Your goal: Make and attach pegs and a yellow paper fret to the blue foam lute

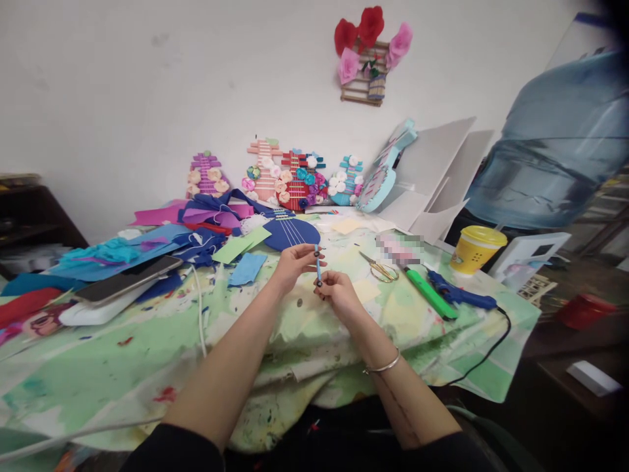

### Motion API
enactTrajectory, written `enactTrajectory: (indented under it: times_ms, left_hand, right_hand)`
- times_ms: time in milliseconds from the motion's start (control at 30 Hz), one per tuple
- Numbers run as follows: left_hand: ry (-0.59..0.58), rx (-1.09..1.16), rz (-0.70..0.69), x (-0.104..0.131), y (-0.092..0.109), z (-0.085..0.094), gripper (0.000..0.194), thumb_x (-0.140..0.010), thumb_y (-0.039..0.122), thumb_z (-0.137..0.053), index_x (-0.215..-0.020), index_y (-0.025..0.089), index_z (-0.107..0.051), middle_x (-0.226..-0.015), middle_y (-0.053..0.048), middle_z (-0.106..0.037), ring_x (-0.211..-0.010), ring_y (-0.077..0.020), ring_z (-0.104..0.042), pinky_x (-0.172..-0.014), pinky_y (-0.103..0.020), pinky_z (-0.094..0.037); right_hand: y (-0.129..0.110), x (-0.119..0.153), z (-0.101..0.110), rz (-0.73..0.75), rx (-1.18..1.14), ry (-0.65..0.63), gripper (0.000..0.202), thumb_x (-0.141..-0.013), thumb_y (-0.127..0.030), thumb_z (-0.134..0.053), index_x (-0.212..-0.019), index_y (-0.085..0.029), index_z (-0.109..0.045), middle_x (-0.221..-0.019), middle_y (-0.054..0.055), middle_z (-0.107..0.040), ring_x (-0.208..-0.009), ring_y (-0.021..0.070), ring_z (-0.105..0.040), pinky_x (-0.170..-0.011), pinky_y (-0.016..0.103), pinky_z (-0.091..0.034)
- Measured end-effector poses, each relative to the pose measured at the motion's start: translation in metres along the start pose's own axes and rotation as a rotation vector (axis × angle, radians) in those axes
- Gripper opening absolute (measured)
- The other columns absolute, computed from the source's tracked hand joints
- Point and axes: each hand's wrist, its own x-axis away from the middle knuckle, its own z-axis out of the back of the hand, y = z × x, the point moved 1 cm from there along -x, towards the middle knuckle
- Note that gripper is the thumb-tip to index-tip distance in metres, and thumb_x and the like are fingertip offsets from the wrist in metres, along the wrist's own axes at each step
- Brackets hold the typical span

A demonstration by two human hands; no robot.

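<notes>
A thin light-blue strip stands nearly upright between my hands, above the table. My left hand pinches its upper end, and my right hand pinches its lower end. Just behind my left hand lies a dark-blue craft lute with white strings across its round body. A light-blue paper piece and a green paper sheet rest to the left of my hands. Gold-handled scissors lie to the right of them.
A green utility knife, a blue glue gun with its cord and a yellow cup stand or lie at right. Coloured paper and a phone cover the left. Several decorated craft lutes lean against the wall.
</notes>
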Motion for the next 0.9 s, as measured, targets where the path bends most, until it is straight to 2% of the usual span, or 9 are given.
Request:
enactTrajectory:
  times_ms: [100,300,433,600,733,900]
  left_hand:
    - [-0.077,-0.009,-0.020,0.001,-0.001,0.000,0.040,-0.057,0.025,-0.075,-0.093,0.012,-0.060,-0.082,-0.007,-0.064,-0.066,-0.0194,-0.065,-0.061,-0.033,-0.051]
    - [0.060,0.003,0.034,0.000,-0.003,0.005,0.031,-0.052,0.017,-0.074,-0.078,0.010,-0.059,-0.066,-0.003,-0.062,-0.053,-0.0182,-0.062,-0.053,-0.034,-0.052]
    - [0.104,0.039,0.059,-0.001,-0.004,0.007,0.030,-0.046,0.013,-0.074,-0.073,0.011,-0.060,-0.061,-0.003,-0.063,-0.052,-0.0204,-0.063,-0.054,-0.036,-0.052]
    - [0.139,0.013,0.030,0.000,-0.002,0.004,0.028,-0.055,0.029,-0.075,-0.071,0.010,-0.062,-0.062,-0.007,-0.066,-0.057,-0.0216,-0.065,-0.057,-0.035,-0.052]
    - [0.297,0.019,0.000,-0.003,-0.002,0.008,0.029,-0.056,0.033,-0.075,-0.069,0.010,-0.062,-0.060,-0.008,-0.066,-0.057,-0.0206,-0.065,-0.059,-0.034,-0.053]
    - [0.488,0.120,-0.011,-0.007,-0.004,0.020,0.027,-0.052,0.021,-0.078,-0.070,0.010,-0.062,-0.066,-0.008,-0.069,-0.065,-0.0205,-0.067,-0.068,-0.033,-0.053]
  right_hand:
    - [0.001,-0.001,0.001,0.021,0.009,0.028,0.009,-0.049,-0.014,-0.058,-0.056,-0.017,-0.053,-0.048,-0.002,-0.055,-0.042,0.0077,-0.044,-0.044,0.021,-0.030]
    - [0.006,-0.004,0.000,0.060,0.246,0.058,0.006,-0.053,-0.017,-0.058,-0.055,-0.018,-0.052,-0.047,-0.003,-0.056,-0.041,0.0083,-0.043,-0.043,0.021,-0.031]
    - [0.003,-0.002,-0.001,0.039,0.228,0.012,0.004,-0.052,-0.017,-0.057,-0.056,-0.017,-0.056,-0.049,-0.002,-0.058,-0.041,0.0081,-0.044,-0.043,0.021,-0.031]
    - [-0.001,0.000,0.000,0.014,0.140,-0.004,0.011,-0.052,-0.015,-0.054,-0.060,-0.016,-0.061,-0.050,-0.001,-0.059,-0.043,0.0084,-0.045,-0.044,0.021,-0.031]
    - [-0.001,0.000,0.002,-0.007,0.044,-0.016,0.015,-0.052,-0.016,-0.053,-0.063,-0.015,-0.064,-0.051,0.000,-0.059,-0.044,0.0081,-0.046,-0.046,0.022,-0.033]
    - [-0.002,0.002,0.002,-0.007,0.013,-0.019,0.017,-0.054,-0.016,-0.055,-0.067,-0.014,-0.065,-0.055,0.001,-0.060,-0.047,0.0086,-0.049,-0.049,0.023,-0.035]
